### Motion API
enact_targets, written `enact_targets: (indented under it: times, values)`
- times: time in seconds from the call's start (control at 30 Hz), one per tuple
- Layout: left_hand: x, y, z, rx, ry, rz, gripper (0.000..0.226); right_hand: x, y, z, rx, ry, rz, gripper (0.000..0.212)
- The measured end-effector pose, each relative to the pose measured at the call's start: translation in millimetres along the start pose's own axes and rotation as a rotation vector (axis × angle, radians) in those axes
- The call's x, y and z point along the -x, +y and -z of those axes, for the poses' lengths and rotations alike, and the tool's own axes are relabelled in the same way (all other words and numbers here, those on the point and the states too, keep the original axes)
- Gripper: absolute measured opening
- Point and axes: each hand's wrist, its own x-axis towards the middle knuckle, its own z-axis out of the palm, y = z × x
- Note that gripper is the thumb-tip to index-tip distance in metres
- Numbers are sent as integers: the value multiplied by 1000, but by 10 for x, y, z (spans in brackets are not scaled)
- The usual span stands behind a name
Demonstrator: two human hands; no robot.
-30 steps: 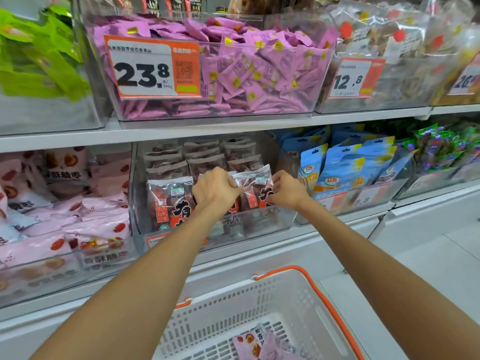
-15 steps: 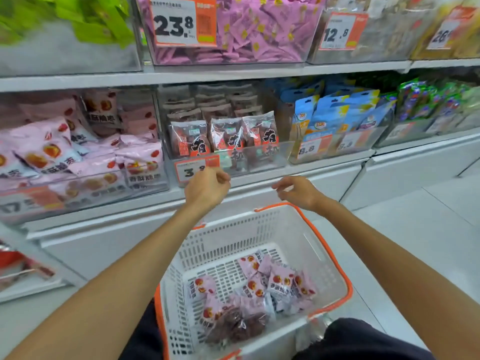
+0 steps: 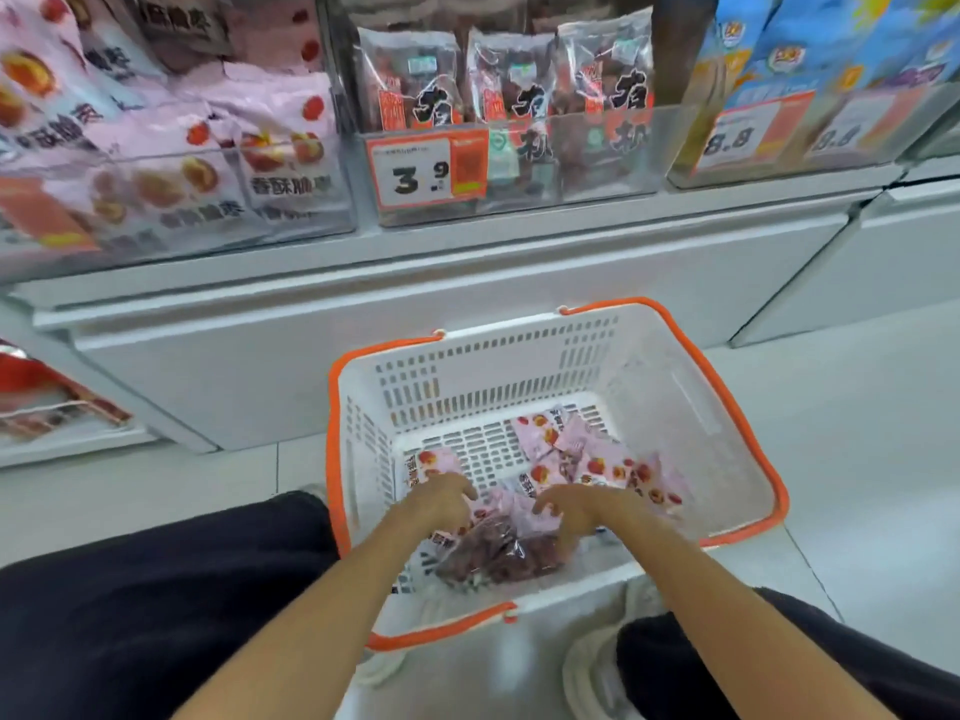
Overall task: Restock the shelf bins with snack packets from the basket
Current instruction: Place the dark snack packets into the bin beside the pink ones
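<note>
Both hands in the white basket on the floor: left hand and right hand rest, fingers curled, on pink snack packets around a clear dark-red packet, grasp unclear; beyond, shelf bin of dark packets, tagged 3.9.

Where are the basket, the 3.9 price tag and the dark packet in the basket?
basket (image 3: 727, 376): head view, orange rim on its right side.
3.9 price tag (image 3: 410, 174): head view, white part with the digits.
dark packet (image 3: 498, 556): head view, middle of its clear wrapper.
</note>
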Motion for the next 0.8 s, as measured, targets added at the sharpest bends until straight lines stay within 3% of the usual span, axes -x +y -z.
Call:
enact_targets:
  times: [0.07,0.17,0.23,0.37,0.5,0.57,0.63,0.7,0.8]
  values:
    - [-127,-82,-215,-27,-92,10,50,-185,-41,-186,125,-50,3,73]
    - [-326,-157,-434,-44,-178,54,74,-371,-70,-291,202,2,48,66]
    - [-386,-169,-535,-94,-170,78,77,-435,-37,-281,245,55,78,56]
    - [-472,-225,-481,-51,-28,74,59,-457,110,-93,91,155,131,31]
    - [-591,-370,-121,243,-28,61,45,-454,462,160,-211,226,46,29]
    - [-616,-401,0,332,-85,8,28,-394,617,256,-389,219,-26,32]
    - [-649,-374,40,389,-97,-20,24,-356,702,298,-391,203,-93,36]
    - [-720,-405,-23,372,-53,27,28,-383,730,276,-320,209,-127,32]
    - [-826,-460,-164,351,-26,131,70,-445,717,197,-205,227,-156,43]
